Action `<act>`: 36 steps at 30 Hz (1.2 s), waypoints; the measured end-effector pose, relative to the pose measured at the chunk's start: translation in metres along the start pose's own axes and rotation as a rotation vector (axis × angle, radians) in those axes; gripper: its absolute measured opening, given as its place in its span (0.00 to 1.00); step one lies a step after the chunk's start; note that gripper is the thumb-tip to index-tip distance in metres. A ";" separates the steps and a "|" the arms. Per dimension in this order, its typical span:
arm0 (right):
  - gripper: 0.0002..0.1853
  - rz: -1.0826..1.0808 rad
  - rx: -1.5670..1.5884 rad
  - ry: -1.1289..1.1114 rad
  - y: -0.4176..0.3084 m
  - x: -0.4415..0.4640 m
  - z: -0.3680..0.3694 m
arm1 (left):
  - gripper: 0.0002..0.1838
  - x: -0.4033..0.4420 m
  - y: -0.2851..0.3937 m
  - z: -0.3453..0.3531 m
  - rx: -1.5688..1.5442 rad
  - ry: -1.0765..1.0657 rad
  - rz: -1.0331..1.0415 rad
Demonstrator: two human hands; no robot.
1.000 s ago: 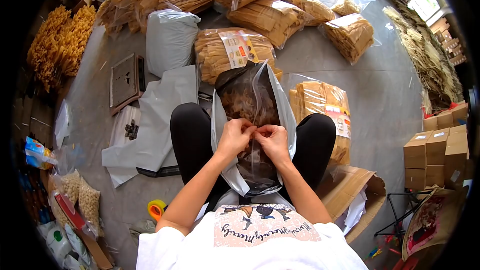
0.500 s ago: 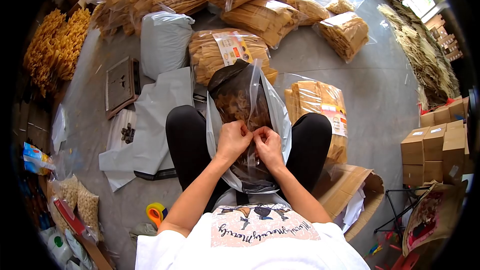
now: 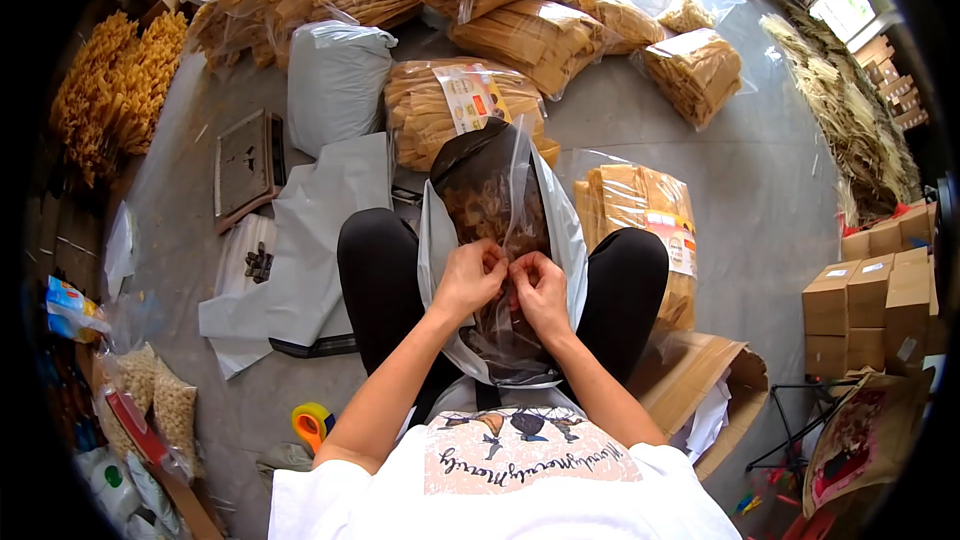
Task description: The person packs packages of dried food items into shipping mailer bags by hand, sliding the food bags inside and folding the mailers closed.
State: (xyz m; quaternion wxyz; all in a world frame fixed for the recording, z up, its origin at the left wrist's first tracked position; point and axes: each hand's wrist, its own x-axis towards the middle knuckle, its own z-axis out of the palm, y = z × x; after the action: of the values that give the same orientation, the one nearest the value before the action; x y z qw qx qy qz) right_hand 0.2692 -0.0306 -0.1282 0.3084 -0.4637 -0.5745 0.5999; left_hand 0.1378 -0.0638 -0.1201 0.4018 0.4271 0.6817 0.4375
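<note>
"Where were your hands?"

"Close together in front of me, over a grey plastic mailing bag with a black lining (image 3: 569, 235). It lay open between my 2 bent knees."

"And inside it?"

"A glossy clear plastic bag (image 3: 522, 155), filled with brown, ruffled dried pieces (image 3: 478, 202). It lay in the mailing bag's mouth, against the black lining."

"How were your fingers?"

"On my left hand (image 3: 468, 282), thumb and fingertips pinched the clear film along its middle ridge. My right hand (image 3: 541, 294) pinched the same film just beside it. I couldn't tell how much plastic was caught between them."

"What lay around you?"

"Past the mailing bag sat a clear packet of flat tan strips with a colourful label (image 3: 418, 108). Another clear packet of folded tan sheets (image 3: 618, 202) lay beside my right knee, on the grey concrete floor (image 3: 760, 220). To my left were flat grey plastic sheeting (image 3: 330, 205), a stuffed pale grey sack (image 3: 340, 85) and a brown-framed square platform (image 3: 243, 165). A yellow and orange tape roll (image 3: 313, 424) was near my left elbow, and an open brown cardboard box (image 3: 680, 370) stood on my right."
</note>
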 end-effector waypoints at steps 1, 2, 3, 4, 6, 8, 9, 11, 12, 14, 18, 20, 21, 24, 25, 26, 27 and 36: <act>0.04 -0.003 0.024 0.007 -0.001 0.000 0.000 | 0.05 0.000 0.002 -0.001 -0.043 -0.054 -0.050; 0.05 -0.008 0.048 0.015 -0.002 0.000 0.001 | 0.05 0.000 0.003 -0.002 -0.042 -0.054 -0.047; 0.05 -0.009 0.049 0.016 -0.002 -0.001 0.001 | 0.05 0.000 0.004 -0.001 -0.153 -0.059 -0.093; 0.05 -0.013 0.064 0.012 -0.002 -0.002 0.000 | 0.06 -0.001 0.004 0.000 -0.266 -0.066 -0.140; 0.05 -0.016 0.077 0.014 -0.001 -0.005 -0.001 | 0.06 -0.002 0.003 0.001 -0.215 -0.026 -0.141; 0.04 -0.055 0.063 0.047 0.003 -0.005 0.001 | 0.06 -0.004 0.002 0.003 -0.163 0.018 -0.142; 0.04 -0.056 0.063 0.048 0.007 -0.005 0.001 | 0.06 -0.005 0.003 0.004 -0.074 0.047 -0.096; 0.04 -0.126 -0.083 0.118 0.012 -0.002 0.002 | 0.08 -0.008 0.006 0.006 0.015 0.079 -0.051; 0.04 -0.128 -0.082 0.117 0.009 -0.003 0.002 | 0.10 -0.010 0.008 0.007 0.059 0.126 0.018; 0.04 -0.095 -0.130 0.095 -0.001 -0.005 0.001 | 0.13 -0.014 0.013 0.007 0.104 0.178 0.089; 0.04 -0.076 -0.130 0.122 -0.019 -0.009 0.001 | 0.17 -0.018 0.017 0.004 0.233 0.232 0.153; 0.06 -0.116 -0.185 0.127 -0.016 -0.009 0.000 | 0.19 -0.017 0.016 0.002 0.274 0.226 0.145; 0.06 -0.118 -0.187 0.126 -0.014 -0.009 0.000 | 0.20 -0.017 0.015 0.002 0.323 0.230 0.157; 0.06 -0.145 -0.232 0.147 -0.011 -0.005 0.000 | 0.19 -0.015 0.021 -0.001 0.291 0.215 0.113; 0.06 -0.124 -0.251 0.125 -0.014 -0.004 -0.001 | 0.18 -0.016 0.022 -0.002 0.211 0.191 0.054; 0.06 -0.101 -0.269 0.103 -0.017 -0.003 -0.002 | 0.18 -0.016 0.018 -0.002 0.211 0.192 0.052; 0.06 -0.102 -0.269 0.102 -0.019 -0.002 -0.005 | 0.20 -0.014 0.013 -0.004 0.119 0.152 0.020; 0.27 -0.663 -0.624 -0.101 -0.070 0.070 -0.006 | 0.13 0.000 0.032 -0.022 0.609 -0.226 0.144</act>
State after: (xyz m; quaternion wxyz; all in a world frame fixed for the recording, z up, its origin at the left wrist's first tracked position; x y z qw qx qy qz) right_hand 0.2364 0.0458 -0.0737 0.3010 -0.2959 -0.8592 0.2891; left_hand 0.1249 -0.0609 -0.0834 0.2969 0.6203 0.7005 0.1907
